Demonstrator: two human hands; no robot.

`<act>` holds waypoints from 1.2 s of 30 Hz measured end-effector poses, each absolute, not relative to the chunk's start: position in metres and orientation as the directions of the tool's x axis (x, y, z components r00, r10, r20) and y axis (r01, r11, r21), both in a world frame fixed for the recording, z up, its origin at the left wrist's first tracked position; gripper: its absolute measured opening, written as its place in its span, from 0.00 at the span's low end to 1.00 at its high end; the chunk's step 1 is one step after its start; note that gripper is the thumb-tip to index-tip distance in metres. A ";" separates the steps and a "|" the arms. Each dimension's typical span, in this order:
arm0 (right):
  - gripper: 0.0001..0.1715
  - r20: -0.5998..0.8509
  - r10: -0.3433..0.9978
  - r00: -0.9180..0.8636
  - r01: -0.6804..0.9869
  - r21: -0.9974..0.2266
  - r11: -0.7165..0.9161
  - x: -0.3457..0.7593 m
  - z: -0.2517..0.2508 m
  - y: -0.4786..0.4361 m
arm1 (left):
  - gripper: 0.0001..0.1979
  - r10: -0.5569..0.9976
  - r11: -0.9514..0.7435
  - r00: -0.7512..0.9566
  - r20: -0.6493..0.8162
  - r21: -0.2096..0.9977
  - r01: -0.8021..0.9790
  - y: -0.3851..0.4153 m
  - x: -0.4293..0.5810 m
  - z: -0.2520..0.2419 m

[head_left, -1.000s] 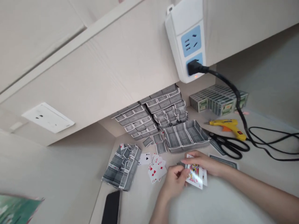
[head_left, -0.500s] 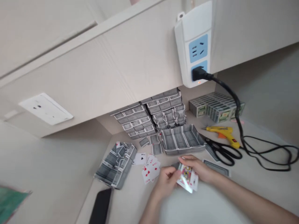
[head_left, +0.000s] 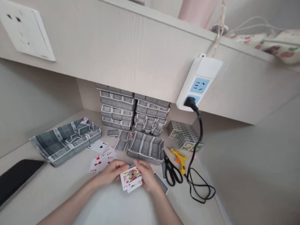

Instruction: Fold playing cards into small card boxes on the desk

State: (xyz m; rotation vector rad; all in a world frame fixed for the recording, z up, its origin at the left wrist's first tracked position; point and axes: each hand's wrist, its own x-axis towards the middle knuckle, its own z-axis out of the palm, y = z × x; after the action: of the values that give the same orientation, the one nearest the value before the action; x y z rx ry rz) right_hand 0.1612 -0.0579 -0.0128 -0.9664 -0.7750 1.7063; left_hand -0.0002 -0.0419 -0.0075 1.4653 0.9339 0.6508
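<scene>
Between my two hands I hold a few playing cards [head_left: 131,177], faces up, a red face card on top. My left hand [head_left: 112,172] pinches their left edge with the thumb over the face. On the far right edge, my right hand [head_left: 145,175] grips the same cards. Left of them lies a loose fan of face-up playing cards [head_left: 100,161], with a two of clubs [head_left: 99,146] behind it. Beyond my hands stands an open tray made of grey-backed cards [head_left: 145,148]. A grey-backed card [head_left: 161,182] lies partly behind my right wrist.
At left are a longer card tray [head_left: 70,153] and a black phone [head_left: 18,176]. Stacked card trays [head_left: 117,109] rise at the back. Black scissors [head_left: 172,173], a yellow glue gun [head_left: 180,157] and its cable lie right. A power strip [head_left: 199,82] hangs from the overhanging panel.
The view has swung round and levelled, so my hands and the tabletop things appear further left. Both hands still hold the cards, which are now less tilted.
</scene>
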 end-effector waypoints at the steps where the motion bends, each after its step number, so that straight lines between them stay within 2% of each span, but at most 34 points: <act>1: 0.23 -0.235 0.955 -0.183 -0.447 -0.845 -0.294 0.160 -0.014 -0.058 | 0.21 0.851 0.060 0.508 -0.133 0.986 0.157 -0.042 0.000 -0.007; 7: 0.20 -0.210 0.970 -0.123 -0.436 -0.867 -0.243 0.158 -0.020 -0.057 | 0.20 0.876 0.175 0.447 -0.180 0.983 0.053 -0.043 0.003 -0.001; 12: 0.18 -0.219 0.940 -0.264 -0.396 -0.864 -0.312 0.170 -0.014 -0.056 | 0.19 0.839 0.268 0.480 -0.255 0.962 0.043 -0.036 0.006 0.006; 15: 0.17 -0.255 0.881 -0.399 -0.324 -0.859 -0.396 0.177 -0.011 -0.057 | 0.20 0.834 0.209 0.484 -0.264 0.964 0.165 -0.026 0.011 0.006; 18: 0.18 -0.219 0.883 -0.415 -0.292 -0.887 -0.358 0.177 -0.011 -0.059 | 0.21 0.870 0.085 0.456 -0.186 0.969 0.234 -0.019 0.015 0.003; 20: 0.20 -0.203 0.910 -0.361 -0.289 -0.904 -0.316 0.174 -0.013 -0.059 | 0.21 0.891 0.140 0.403 -0.211 0.970 0.199 -0.017 0.017 0.002; 23: 0.21 -0.192 0.948 -0.255 -0.272 -0.926 -0.261 0.170 -0.017 -0.059 | 0.20 0.918 0.209 0.336 -0.213 0.977 0.048 -0.019 0.015 0.005; 26: 0.21 -0.160 0.971 -0.175 -0.270 -0.941 -0.204 0.170 -0.018 -0.060 | 0.20 0.888 0.270 0.405 -0.217 0.960 -0.076 -0.024 0.009 0.010; 30: 0.22 -0.110 0.989 -0.101 -0.257 -0.957 -0.132 0.174 -0.015 -0.061 | 0.21 0.800 0.315 0.548 -0.245 0.949 -0.035 -0.027 0.000 0.014; 33: 0.24 -0.117 0.984 -0.132 -0.204 -0.969 -0.142 0.176 -0.014 -0.062 | 0.21 0.792 0.284 0.556 -0.252 0.958 0.030 -0.026 -0.001 0.009; 36: 0.22 -0.090 0.989 -0.117 -0.050 -0.994 -0.097 0.178 -0.016 -0.066 | 0.22 0.811 0.253 0.530 -0.249 0.965 0.066 -0.026 0.001 0.003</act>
State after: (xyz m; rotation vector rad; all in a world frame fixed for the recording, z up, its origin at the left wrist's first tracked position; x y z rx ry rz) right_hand 0.1784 -0.0659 -0.0155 -1.1801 -1.2056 1.3891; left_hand 0.0007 -0.0256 0.0030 1.2259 0.8988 0.6120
